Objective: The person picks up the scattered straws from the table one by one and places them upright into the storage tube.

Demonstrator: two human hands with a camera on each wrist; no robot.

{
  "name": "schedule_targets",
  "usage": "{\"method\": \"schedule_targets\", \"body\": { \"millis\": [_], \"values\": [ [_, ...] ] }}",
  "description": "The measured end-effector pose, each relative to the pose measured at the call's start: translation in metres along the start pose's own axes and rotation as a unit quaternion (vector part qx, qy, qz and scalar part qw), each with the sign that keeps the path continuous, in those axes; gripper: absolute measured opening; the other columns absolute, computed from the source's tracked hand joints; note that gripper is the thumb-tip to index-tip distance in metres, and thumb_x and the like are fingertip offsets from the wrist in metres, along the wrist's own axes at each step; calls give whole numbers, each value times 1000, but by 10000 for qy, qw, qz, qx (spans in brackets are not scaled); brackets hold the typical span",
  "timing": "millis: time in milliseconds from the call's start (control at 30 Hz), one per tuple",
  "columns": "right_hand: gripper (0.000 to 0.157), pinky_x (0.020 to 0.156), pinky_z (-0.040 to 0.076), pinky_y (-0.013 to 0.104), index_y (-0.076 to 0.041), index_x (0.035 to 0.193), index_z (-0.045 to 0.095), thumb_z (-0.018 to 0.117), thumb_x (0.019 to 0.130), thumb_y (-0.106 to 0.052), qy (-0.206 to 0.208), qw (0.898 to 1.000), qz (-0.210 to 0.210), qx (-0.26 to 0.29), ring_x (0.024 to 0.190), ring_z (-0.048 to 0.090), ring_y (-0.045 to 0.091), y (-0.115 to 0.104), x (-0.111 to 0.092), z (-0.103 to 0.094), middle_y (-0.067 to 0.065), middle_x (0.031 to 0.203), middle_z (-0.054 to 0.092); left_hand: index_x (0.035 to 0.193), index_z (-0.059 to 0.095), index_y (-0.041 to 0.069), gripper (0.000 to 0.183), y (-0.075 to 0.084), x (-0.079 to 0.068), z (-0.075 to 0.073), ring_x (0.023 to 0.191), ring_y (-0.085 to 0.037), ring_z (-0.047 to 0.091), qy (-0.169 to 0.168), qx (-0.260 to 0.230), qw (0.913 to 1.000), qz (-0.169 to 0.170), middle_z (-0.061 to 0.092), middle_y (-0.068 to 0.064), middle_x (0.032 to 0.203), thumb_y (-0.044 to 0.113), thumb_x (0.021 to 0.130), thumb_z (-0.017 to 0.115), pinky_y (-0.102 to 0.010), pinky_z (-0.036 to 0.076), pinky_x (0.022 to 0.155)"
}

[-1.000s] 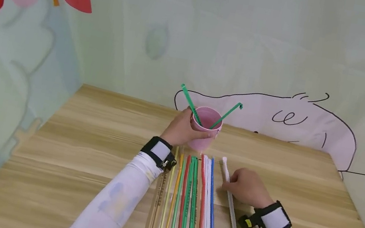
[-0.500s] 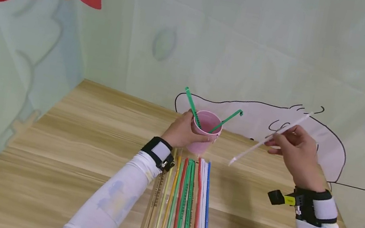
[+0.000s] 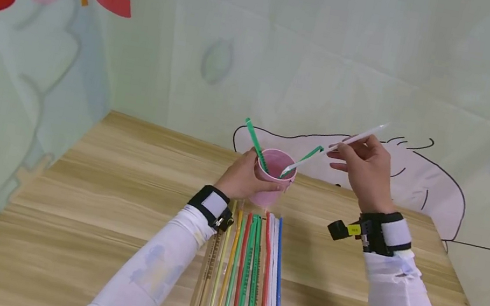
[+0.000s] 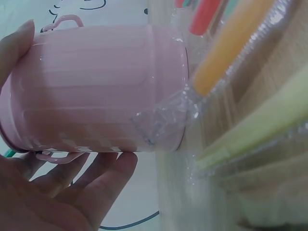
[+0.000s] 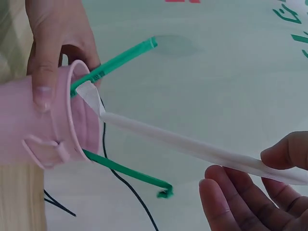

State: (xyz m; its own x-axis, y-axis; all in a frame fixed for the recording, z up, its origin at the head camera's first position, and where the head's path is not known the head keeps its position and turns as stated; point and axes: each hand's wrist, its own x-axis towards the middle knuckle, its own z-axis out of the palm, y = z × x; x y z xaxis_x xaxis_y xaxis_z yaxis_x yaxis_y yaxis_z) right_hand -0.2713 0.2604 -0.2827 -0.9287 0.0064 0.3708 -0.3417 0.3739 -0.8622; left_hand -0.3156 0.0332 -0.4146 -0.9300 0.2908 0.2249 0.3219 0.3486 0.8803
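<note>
A pink bucket (image 3: 265, 196) with small side handles stands on the table, and my left hand (image 3: 241, 175) grips it round the side near its rim. Two green-wrapped straws (image 5: 126, 57) lean out of it in different directions. Between thumb and fingers, my right hand (image 3: 366, 170) pinches a white paper-wrapped straw (image 5: 168, 144). The straw slants down to the left, its lower tip at the bucket's mouth. In the left wrist view the fingers (image 4: 108, 185) curve under the bucket's wall (image 4: 96, 91).
A row of wrapped straws lies in front of the bucket: brown, yellow, orange (image 3: 227, 275), green (image 3: 245, 279), red, white and blue (image 3: 278, 290). The wooden table (image 3: 106, 216) meets a printed backdrop (image 3: 169, 52) at the back and sides.
My right hand has picked the white straw up off the table, raised it, then brought it left to the bucket's mouth. My left hand keeps its hold on the bucket.
</note>
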Motion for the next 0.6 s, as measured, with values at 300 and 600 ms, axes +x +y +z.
{"method": "schedule_targets", "body": {
  "millis": [300, 600],
  "values": [
    [21, 68, 58, 24, -3, 109, 53, 60, 96, -18, -243, 9995, 199, -46, 90, 65, 25, 15, 6, 36, 18, 105, 68, 140, 39, 13, 90, -3, -1, -5, 113, -13, 50, 33, -113, 9999, 82, 54, -6, 130, 46, 70, 85, -39, 49, 94],
    [25, 68, 57, 27, -1, 112, 59, 61, 95, -20, -372, 9975, 543, -259, 91, 64, 25, 32, 7, 53, 15, 105, 69, 142, 37, 16, 90, -2, -3, -7, 114, -13, 49, -60, -283, 9996, -75, 52, -5, 133, 46, 71, 84, -37, 49, 93]
  ]
}}
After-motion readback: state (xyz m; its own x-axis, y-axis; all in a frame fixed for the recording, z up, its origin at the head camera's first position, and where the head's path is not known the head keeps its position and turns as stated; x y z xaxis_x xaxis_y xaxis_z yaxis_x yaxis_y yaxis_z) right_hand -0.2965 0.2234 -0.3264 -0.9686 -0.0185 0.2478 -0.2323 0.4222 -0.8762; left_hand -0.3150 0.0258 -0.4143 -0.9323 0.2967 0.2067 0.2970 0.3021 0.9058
